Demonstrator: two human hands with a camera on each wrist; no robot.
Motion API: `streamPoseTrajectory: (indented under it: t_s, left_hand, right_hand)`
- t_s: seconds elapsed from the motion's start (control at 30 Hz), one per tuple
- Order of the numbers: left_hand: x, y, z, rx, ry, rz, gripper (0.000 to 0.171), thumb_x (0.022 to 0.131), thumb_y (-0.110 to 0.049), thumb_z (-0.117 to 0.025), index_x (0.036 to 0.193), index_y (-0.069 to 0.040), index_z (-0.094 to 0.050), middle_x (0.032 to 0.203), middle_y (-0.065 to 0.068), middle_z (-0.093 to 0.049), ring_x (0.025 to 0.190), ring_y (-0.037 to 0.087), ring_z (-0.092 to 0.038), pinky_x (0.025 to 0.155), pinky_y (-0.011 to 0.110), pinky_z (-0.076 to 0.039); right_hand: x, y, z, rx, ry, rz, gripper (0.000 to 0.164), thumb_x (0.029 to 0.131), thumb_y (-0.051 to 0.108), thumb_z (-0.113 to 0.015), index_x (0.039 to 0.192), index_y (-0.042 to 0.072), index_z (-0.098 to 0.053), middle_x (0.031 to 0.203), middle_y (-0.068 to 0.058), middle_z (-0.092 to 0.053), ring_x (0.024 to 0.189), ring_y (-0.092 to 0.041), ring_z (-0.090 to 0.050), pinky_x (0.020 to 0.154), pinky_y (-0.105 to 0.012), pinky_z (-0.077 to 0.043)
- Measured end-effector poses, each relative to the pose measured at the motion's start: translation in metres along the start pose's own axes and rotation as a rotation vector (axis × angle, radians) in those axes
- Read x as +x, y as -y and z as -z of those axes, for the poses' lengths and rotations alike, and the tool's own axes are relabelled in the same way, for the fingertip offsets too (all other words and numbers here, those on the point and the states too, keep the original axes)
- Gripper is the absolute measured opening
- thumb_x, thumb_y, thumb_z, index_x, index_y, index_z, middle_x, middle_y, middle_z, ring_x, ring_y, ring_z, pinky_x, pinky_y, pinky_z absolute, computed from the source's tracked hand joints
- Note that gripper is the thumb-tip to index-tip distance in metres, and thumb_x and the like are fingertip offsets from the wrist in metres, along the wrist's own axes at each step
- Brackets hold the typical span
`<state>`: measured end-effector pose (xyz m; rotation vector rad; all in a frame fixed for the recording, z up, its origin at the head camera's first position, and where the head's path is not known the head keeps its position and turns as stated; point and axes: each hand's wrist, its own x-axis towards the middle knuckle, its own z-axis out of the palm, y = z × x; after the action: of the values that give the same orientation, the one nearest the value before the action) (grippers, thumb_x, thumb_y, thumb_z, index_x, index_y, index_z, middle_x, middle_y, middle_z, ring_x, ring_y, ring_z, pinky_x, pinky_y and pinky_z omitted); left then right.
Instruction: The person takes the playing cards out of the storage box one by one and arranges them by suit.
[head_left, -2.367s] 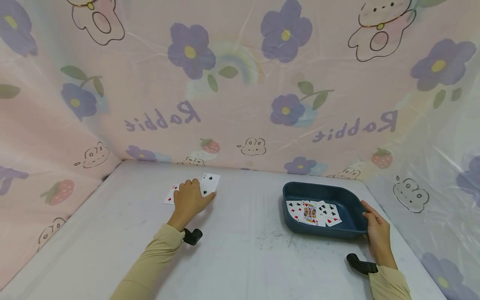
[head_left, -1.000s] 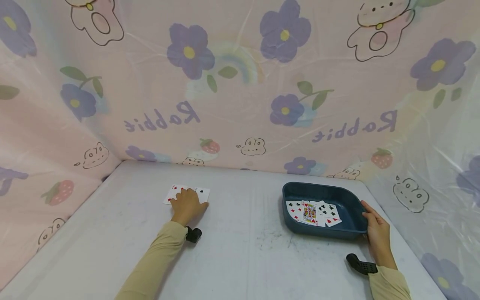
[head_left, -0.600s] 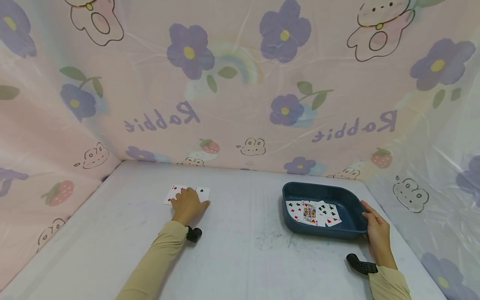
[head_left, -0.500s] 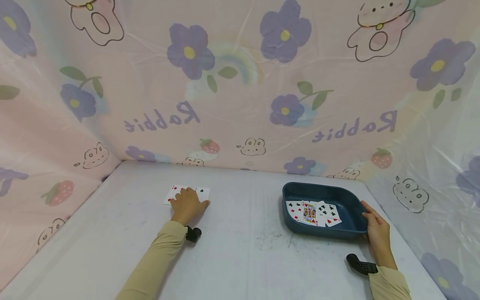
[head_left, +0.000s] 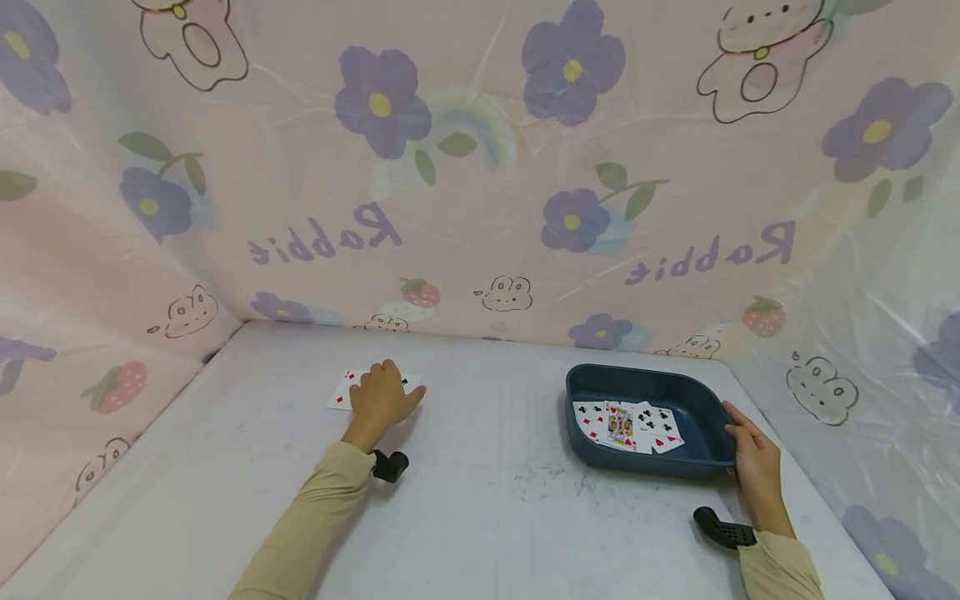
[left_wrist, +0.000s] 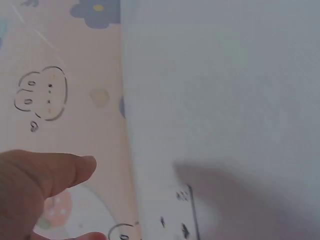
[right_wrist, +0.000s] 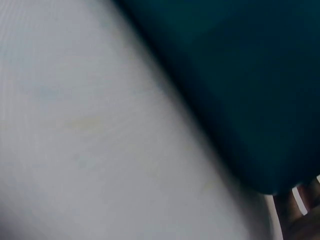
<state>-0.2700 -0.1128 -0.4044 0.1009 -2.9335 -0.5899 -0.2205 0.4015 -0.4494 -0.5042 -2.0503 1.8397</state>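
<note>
My left hand (head_left: 380, 400) is over two face-up playing cards at the left of the white table, fingers and thumb spread with nothing pinched between them. A diamond card (head_left: 341, 396) shows to the left of the fingers. The spade card (head_left: 411, 383) peeks out between index finger and thumb; the rest is covered by the hand. In the left wrist view the spade card (left_wrist: 172, 222) lies below the raised thumb (left_wrist: 70, 170). My right hand (head_left: 757, 467) grips the right end of a dark teal tray (head_left: 637, 458), thumb over its rim.
Inside the tray lie several face-up cards, among them a king of hearts (head_left: 620, 425) and a clubs card (head_left: 656, 421). A patterned curtain (head_left: 480, 208) rises behind the table (head_left: 480, 500) and along both sides.
My left hand has lowered the spade card beside the diamond card, pressed on them, and now lifts slightly off. The right hand and tray have stayed put.
</note>
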Motion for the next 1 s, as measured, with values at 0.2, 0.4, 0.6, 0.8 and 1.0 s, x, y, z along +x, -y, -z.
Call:
streamPoseTrajectory:
  t_s: [0.2,0.4,0.6,0.8,1.0]
  left_hand:
    - [-0.004,-0.018,0.009,-0.072,-0.041,-0.090,0.052,0.086,-0.045,-0.068,0.098,0.003,-0.053,0.090,0.015,-0.053,0.085,0.036,-0.055,0.073,0.051,-0.043]
    - [-0.007,-0.039,0.018,-0.172,-0.073,-0.205,0.048,0.087,-0.041,-0.068,0.104,0.003,-0.057,0.094,0.015,-0.055,0.086,0.034,-0.055,0.072,0.049,-0.044]
    - [-0.009,-0.060,0.023,-0.203,-0.074,-0.280,0.043,0.088,-0.039,-0.068,0.104,-0.001,-0.055,0.100,0.015,-0.055,0.090,0.033,-0.055,0.073,0.048,-0.044]
    - [-0.009,-0.081,0.025,-0.211,-0.062,-0.362,0.041,0.088,-0.038,-0.067,0.107,-0.003,-0.055,0.103,0.012,-0.054,0.092,0.031,-0.054,0.074,0.047,-0.044]
    - [-0.010,-0.104,0.022,-0.220,-0.037,-0.429,0.043,0.089,-0.038,-0.066,0.111,-0.003,-0.056,0.105,0.011,-0.055,0.094,0.029,-0.055,0.076,0.046,-0.046]
  right_hand:
    - [-0.001,0.000,0.001,0.000,0.003,-0.024,0.046,0.103,0.021,-0.035,0.149,0.015,-0.039,0.156,0.004,-0.028,0.143,-0.013,-0.018,0.109,-0.028,-0.020]
    - [0.000,0.001,0.002,-0.009,0.020,-0.016,0.046,0.103,0.022,-0.036,0.149,0.015,-0.038,0.156,0.003,-0.027,0.143,-0.013,-0.018,0.108,-0.026,-0.021]
    - [0.000,0.001,0.003,0.010,0.030,-0.020,0.046,0.103,0.022,-0.037,0.149,0.015,-0.038,0.156,0.003,-0.027,0.142,-0.012,-0.020,0.105,-0.022,-0.024]
    - [-0.001,0.000,0.003,0.012,0.041,-0.007,0.047,0.104,0.022,-0.036,0.150,0.013,-0.037,0.156,0.002,-0.026,0.143,-0.013,-0.018,0.107,-0.024,-0.022]
    - [-0.001,0.002,0.001,0.011,0.026,0.014,0.047,0.103,0.021,-0.036,0.149,0.011,-0.037,0.155,0.002,-0.028,0.143,-0.012,-0.017,0.108,-0.023,-0.019]
